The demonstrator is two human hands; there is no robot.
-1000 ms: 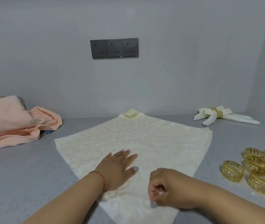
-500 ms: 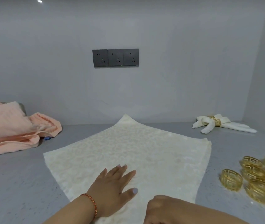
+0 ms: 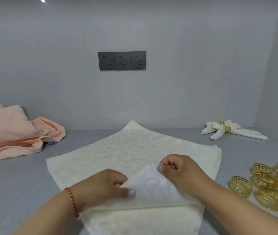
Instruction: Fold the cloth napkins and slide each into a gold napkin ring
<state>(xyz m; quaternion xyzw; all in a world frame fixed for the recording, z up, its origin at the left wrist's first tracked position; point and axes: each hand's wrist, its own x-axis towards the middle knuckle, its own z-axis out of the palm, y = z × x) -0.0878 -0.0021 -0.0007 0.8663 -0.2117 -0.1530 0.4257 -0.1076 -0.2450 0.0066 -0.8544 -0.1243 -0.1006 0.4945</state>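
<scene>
Head view: grey tabletop [image 3: 16, 192] against plain grey wall, triple socket [image 3: 122, 60] above. Cream napkin [image 3: 131, 150] spread diamond-wise at tabletop middle, far corner touching wall. Left hand [image 3: 104, 187] and right hand [image 3: 180, 168], fingers curled, each pinch lifted near flap [image 3: 151, 185], pale underside up. Judgement: first diagonal fold under way; carry near corner straight to far corner, match edges, press crease flat before release. Loose gold rings [image 3: 270, 184] heaped at right edge, just beside napkin. Finished ringed napkin [image 3: 228, 129] at far right corner. Peach towel [image 3: 12, 131] at left edge.
</scene>
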